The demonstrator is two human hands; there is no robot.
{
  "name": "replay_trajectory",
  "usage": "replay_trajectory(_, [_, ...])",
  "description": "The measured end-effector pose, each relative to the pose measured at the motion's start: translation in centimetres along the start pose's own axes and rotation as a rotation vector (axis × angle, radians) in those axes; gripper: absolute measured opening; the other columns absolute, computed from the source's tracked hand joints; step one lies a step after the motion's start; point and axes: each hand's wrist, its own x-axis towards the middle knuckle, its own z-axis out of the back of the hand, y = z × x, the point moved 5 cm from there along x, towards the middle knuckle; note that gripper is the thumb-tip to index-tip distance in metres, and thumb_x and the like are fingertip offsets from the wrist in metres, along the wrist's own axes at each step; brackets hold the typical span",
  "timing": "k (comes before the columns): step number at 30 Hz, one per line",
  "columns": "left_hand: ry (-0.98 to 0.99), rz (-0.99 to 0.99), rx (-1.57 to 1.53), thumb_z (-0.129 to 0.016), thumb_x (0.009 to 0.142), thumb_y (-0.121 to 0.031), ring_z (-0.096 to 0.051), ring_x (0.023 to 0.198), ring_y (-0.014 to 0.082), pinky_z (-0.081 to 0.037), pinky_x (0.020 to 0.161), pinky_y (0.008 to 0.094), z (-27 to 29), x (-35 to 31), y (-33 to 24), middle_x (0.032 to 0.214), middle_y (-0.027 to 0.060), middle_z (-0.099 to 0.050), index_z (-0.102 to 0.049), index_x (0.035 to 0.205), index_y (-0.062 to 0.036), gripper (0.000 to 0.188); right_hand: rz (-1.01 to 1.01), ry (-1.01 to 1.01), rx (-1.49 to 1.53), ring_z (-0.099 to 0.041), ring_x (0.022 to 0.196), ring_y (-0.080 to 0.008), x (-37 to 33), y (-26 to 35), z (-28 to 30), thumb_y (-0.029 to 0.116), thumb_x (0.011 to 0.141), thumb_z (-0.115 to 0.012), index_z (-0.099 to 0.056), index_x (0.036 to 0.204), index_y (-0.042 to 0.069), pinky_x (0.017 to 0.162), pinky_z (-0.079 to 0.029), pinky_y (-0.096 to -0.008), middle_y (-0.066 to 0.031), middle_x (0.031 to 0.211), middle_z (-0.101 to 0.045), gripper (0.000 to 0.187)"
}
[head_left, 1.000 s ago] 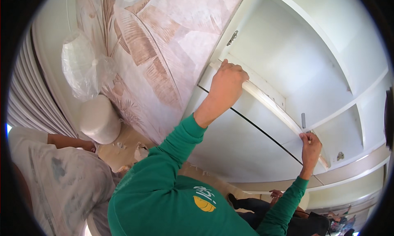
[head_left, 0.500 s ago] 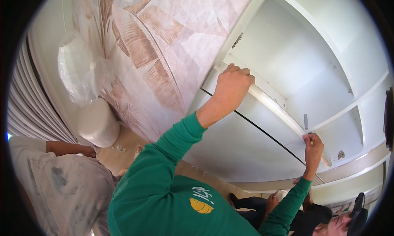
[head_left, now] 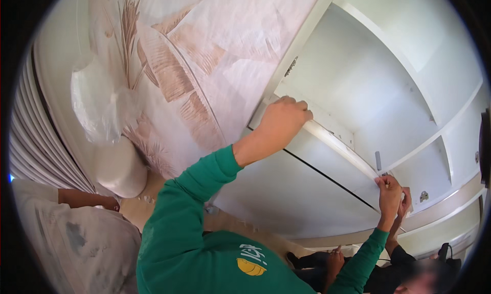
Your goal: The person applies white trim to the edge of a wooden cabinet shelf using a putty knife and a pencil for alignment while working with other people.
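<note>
A long white board (head_left: 342, 145) runs along the lower edge of an open white cabinet (head_left: 358, 74). My left hand (head_left: 286, 119) is closed over its upper edge near the left end, knuckles up. Farther right, my right hand (head_left: 389, 191) pinches the same edge between thumb and fingers. Both arms wear green sleeves. Another person's hand (head_left: 405, 202) is raised right beside my right hand, at the board's right end; what it touches is hidden. Beneath runs a white panel front (head_left: 296, 186) with a dark gap line above it.
Metal hinges (head_left: 291, 66) sit on the cabinet's frame. A person in black (head_left: 394, 273) is at lower right; one in a stained pale shirt (head_left: 82, 238) stands at left. A plastic-wrapped bundle (head_left: 94, 102) and a pale round stool (head_left: 123, 168) stand by the patterned wall (head_left: 204, 53).
Both my hands and the board's edge have come lower in the picture, my left hand also slightly leftward. The other person's hand has risen beside my right hand. The view has shifted a little.
</note>
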Motion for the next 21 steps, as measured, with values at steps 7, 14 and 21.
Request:
replay_trajectory(7, [0.107,-0.075,0.252,-0.074,0.088,-0.008,-0.072,0.099,0.0263,-0.064,0.087,0.0443,-1.0,0.5,-0.8,0.099,0.0034,-0.069,-0.074,0.099,-0.0126,0.012,0.012,-0.028,-0.001,-0.06,0.07,-0.0217,-0.6,0.1,0.5,0.016,0.094,-0.085,-0.074,0.094,-0.004,0.068,-0.046,-0.0382,-0.0135,0.078,-0.069,0.023])
replay_trajectory(14, [0.13,-0.036,0.129,-0.068,0.087,-0.004,-0.071,0.097,0.025,-0.062,0.077,0.0406,0.8,0.9,-0.5,0.102,-0.0003,-0.072,-0.078,0.106,-0.0164,0.025,0.095,-0.041,-0.01,-0.072,0.086,-0.0358,-0.6,-1.7,0.2,0.019,0.096,-0.085,-0.077,0.1,-0.003,0.079,-0.054,-0.0454,-0.0178,0.093,-0.078,0.023])
replay_trajectory(21, [0.17,-0.043,0.209,-0.063,0.091,0.001,-0.069,0.092,0.0267,-0.06,0.072,0.0431,0.9,1.7,-1.3,0.099,0.0001,-0.071,-0.078,0.108,-0.0164,0.029,0.026,-0.162,0.15,-0.073,0.088,-0.0323,-2.0,-0.9,1.0,0.018,0.096,-0.085,-0.079,0.104,0.0,0.081,-0.056,-0.0424,-0.014,0.097,-0.079,0.021])
